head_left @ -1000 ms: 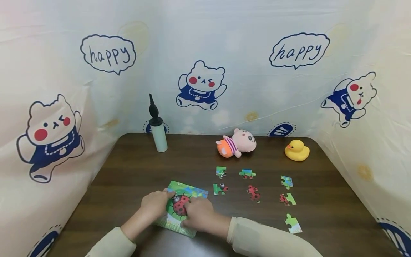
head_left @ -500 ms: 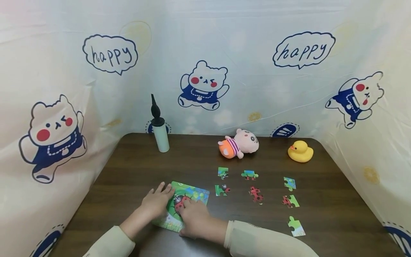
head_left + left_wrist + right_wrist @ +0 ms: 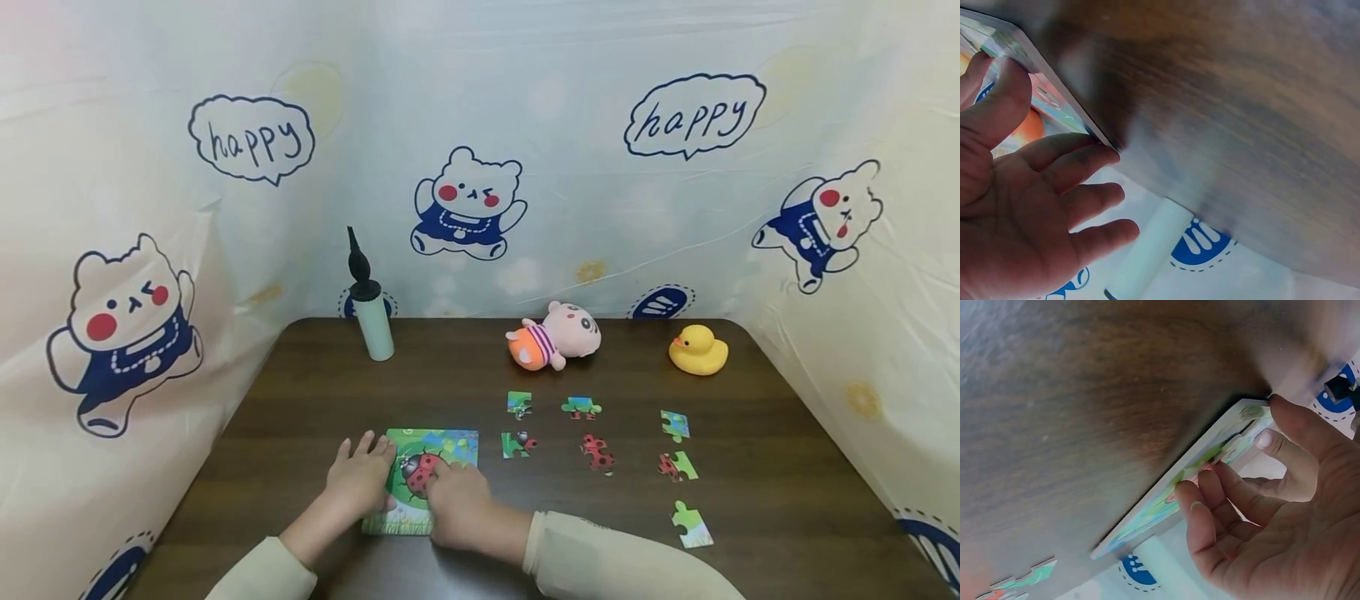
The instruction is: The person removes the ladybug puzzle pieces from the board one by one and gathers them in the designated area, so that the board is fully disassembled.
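A square jigsaw puzzle board (image 3: 456,442) with a ladybug picture lies flat on the table. My left hand (image 3: 354,481) rests at its left edge with fingers spread; in the left wrist view the thumb (image 3: 1013,94) lies over the picture and the index fingertip meets the board's corner. My right hand (image 3: 465,502) holds the right side, its bent fingers on the picture. In the right wrist view its thumb (image 3: 1291,419) is right at the near corner of the board, and the bent fingers (image 3: 1191,494) reach the ladybug area.
To the right lie several loose puzzle pieces (image 3: 597,454). Along the back of the dark wooden table (image 3: 255,467) stand a hand pump (image 3: 373,329), a plush toy (image 3: 553,337) and a yellow rubber duck (image 3: 698,352). A printed cloth (image 3: 360,108) hangs behind.
The puzzle board has turned counterclockwise from a slant until its edges sit square to me. My left fingers have spread and drawn off the picture to the board's edge.
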Motion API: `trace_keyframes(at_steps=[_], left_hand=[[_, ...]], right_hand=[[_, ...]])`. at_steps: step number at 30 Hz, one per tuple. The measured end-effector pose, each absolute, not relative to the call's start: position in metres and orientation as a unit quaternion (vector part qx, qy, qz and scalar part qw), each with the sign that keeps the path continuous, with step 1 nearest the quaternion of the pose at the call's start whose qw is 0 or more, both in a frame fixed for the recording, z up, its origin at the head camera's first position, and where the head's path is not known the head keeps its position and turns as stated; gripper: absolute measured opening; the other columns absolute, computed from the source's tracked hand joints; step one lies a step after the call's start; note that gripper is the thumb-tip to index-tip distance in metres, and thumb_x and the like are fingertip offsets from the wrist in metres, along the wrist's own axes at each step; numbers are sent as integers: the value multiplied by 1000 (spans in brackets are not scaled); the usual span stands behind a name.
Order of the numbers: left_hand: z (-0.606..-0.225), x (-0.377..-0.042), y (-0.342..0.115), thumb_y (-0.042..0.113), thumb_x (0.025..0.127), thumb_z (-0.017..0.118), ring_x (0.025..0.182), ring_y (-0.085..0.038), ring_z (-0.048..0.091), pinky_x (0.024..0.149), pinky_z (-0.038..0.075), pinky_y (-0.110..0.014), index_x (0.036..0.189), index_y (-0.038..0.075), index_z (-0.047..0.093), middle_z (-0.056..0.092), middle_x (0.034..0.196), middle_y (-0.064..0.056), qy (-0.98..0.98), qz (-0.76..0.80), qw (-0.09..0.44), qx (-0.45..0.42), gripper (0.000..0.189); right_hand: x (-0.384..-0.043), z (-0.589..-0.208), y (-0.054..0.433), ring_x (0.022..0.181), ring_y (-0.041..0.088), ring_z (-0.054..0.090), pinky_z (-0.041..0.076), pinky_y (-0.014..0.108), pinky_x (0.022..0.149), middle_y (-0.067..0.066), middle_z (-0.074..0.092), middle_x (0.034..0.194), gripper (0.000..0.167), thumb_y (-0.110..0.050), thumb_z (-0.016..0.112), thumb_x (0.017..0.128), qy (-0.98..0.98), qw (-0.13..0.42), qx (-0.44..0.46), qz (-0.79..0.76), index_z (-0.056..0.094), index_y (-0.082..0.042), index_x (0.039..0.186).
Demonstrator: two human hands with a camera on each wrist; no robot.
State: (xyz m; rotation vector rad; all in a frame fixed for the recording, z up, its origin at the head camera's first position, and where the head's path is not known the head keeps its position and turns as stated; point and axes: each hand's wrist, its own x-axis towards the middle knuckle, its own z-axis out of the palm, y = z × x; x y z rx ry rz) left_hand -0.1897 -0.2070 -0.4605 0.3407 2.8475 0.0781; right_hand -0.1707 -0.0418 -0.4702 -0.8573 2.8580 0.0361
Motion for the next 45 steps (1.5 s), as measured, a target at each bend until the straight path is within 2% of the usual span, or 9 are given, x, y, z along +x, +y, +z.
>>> trace_keyframes(at_steps=[7,12,16,20,24,29,33,39,45], left_hand=[[-462,-191,-206,25,71,82,136,-44,26,107,15,-61,136,-3,46,40,143,-23,984,33,134,112,79],[-462,-190,-205,24,70,82,136,-44,27,107,15,-61,136,-3,46,41,142,-24,984,32,135,111,79],[-462,-191,-204,23,70,83,135,-44,27,107,16,-62,135,-3,47,41,142,-24,984,33,133,111,79],[-462,-192,-203,22,71,82,135,-44,27,107,16,-62,136,-3,46,40,143,-24,985,39,128,108,78],[-463,-193,-203,23,72,82,135,-44,27,107,15,-62,137,-2,45,39,144,-23,985,37,131,105,79],[-464,-191,-204,24,71,82,135,-44,27,107,15,-62,138,-2,44,39,144,-23,984,36,139,103,80],[-463,-190,-205,25,71,82,134,-46,29,106,16,-63,137,-2,45,40,143,-24,983,36,142,106,80],[-459,-193,-205,23,70,82,133,-47,29,105,15,-64,136,-3,45,40,142,-26,983,41,144,110,80],[-460,-196,-201,22,70,82,134,-48,27,106,13,-64,137,-2,44,37,143,-26,980,46,164,105,81]], right_hand=[[-171,-467,-42,93,16,55,46,32,80,-1,58,111,60,-47,82,61,957,79,-278,3,67,-13,107],[-171,-467,-42,89,17,58,46,33,80,1,62,103,48,-47,74,73,962,60,-263,-35,68,-10,101],[-174,-468,-39,70,16,59,47,31,63,1,64,78,32,-35,71,79,963,27,-257,-78,64,-8,96],[-178,-467,-32,54,9,51,41,24,48,-5,54,62,19,-20,73,78,950,57,-248,-180,57,-13,84],[-183,-459,-21,54,4,45,38,19,50,-9,49,62,21,-10,73,77,917,110,-225,-311,53,-16,75],[-188,-444,2,52,7,46,38,23,48,-6,53,62,13,-11,68,83,878,158,-190,-411,56,-14,79],[-189,-443,34,56,9,47,38,26,50,-4,55,65,10,-14,66,86,863,164,-172,-445,57,-14,83],[-191,-447,93,60,11,47,38,27,53,-2,53,67,9,-11,66,87,867,140,-145,-455,56,-10,87],[-179,-456,141,61,14,47,39,30,54,0,53,68,8,-9,63,89,876,147,-110,-447,56,-8,88]])
